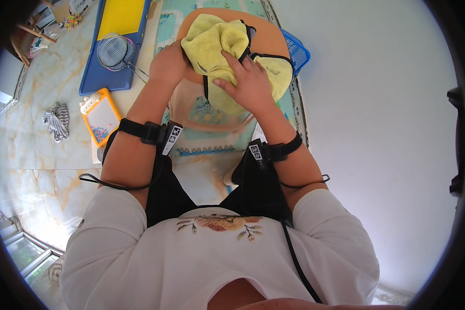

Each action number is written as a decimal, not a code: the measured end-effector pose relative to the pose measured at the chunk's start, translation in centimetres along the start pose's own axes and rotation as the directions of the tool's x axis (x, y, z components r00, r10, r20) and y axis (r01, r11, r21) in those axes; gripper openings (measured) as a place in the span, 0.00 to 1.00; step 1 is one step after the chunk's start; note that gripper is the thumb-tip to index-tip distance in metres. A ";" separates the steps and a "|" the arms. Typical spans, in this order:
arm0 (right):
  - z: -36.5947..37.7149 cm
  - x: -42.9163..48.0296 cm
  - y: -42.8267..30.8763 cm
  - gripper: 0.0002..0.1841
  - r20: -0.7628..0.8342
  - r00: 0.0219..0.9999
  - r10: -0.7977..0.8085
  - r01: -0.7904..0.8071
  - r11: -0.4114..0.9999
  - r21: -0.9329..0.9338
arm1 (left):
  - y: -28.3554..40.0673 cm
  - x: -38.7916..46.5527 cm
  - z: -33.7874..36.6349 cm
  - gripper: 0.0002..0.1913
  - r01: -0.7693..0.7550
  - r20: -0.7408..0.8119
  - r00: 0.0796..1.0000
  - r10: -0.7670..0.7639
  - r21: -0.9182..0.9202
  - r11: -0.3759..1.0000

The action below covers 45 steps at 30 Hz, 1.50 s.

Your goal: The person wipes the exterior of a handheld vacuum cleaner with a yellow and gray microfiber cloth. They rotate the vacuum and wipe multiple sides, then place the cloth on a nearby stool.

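Note:
A yellow microfibre cloth (213, 40) with black edging lies bunched over an orange plastic panel (271, 29), which looks like part of a chair. Another fold of the cloth hangs at the right of the panel. My right hand (252, 83) is on the cloth, thumb apart and fingertips pressed into its folds. At the panel's left edge is my left hand (168, 64), against the cloth. Its fingers are hidden, so I cannot tell whether they grip cloth or panel. Below the cloth, a clear plastic part (217, 126) shows the patterned surface through it.
A green patterned mat (170, 33) lies under the panel. Behind the panel's right side sits a blue plastic basket (298, 52). To the left are badminton rackets (116, 52) on a blue and yellow board (104, 79), an orange-framed drawing board (102, 120) and a striped cloth (57, 122).

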State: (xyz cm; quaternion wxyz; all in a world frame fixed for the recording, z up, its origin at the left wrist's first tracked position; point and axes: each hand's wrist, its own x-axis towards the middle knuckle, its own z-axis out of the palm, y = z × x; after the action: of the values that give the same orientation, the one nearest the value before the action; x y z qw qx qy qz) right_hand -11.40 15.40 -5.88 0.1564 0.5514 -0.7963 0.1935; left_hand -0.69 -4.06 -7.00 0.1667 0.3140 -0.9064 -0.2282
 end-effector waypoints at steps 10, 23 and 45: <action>-0.6 0.5 7.6 0.30 0.070 0.887 0.457 -0.460 0.887 0.043 | -0.1 -0.4 -0.5 0.24 -0.046 0.001 0.999 0.046 -0.047 0.998; -0.3 0.2 4.3 0.30 -0.133 0.962 0.239 -0.253 0.962 -0.104 | 1.5 -0.2 -0.9 0.24 -0.162 -0.087 0.986 0.145 -0.253 0.954; -1.9 -0.5 6.9 0.35 -0.196 0.819 0.540 -0.283 0.676 0.681 | 0.1 1.2 1.0 0.13 0.146 0.245 0.937 -0.248 -0.921 -0.361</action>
State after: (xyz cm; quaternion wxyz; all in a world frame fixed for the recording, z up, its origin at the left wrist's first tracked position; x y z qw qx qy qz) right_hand -17.60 18.91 -5.33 0.0678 0.3243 -0.7446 0.5794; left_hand -2.07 -4.43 -7.62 0.3362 0.2082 -0.2676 -0.8787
